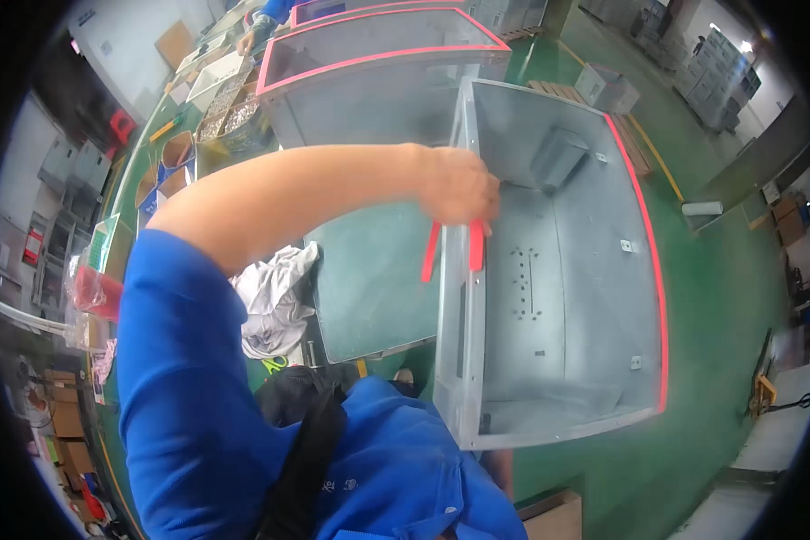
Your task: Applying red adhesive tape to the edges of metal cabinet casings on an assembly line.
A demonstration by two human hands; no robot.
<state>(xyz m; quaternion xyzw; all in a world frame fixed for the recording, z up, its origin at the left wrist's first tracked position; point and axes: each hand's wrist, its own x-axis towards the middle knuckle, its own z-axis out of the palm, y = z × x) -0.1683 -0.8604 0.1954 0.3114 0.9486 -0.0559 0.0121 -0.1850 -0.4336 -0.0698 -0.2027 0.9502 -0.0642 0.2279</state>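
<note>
My left arm, in a blue sleeve, reaches across to the near-left rim of a grey sheet-metal cabinet (pixel 531 360). My left hand (pixel 459 184) is closed at the top of that rim, and its fingertips are slightly blurred. Below the hand hang two red strip-like lengths (pixel 476 247), one on either side of the metal edge; whether they are joined is hidden. Red edging (pixel 643 234) runs along the cabinet's far-right rim. A small patch of skin (pixel 498 468) shows under the cabinet's lower corner, but my right hand itself is out of sight.
Another grey cabinet with red edging (pixel 378 90) stands behind. A dark green tabletop (pixel 378 279) lies left of the cabinet, with a crumpled pale cloth (pixel 274 301) and green-handled scissors (pixel 274 364) beside it. Bins of small parts (pixel 238 117) line the left. A co-worker's hand (pixel 246 43) shows farther back.
</note>
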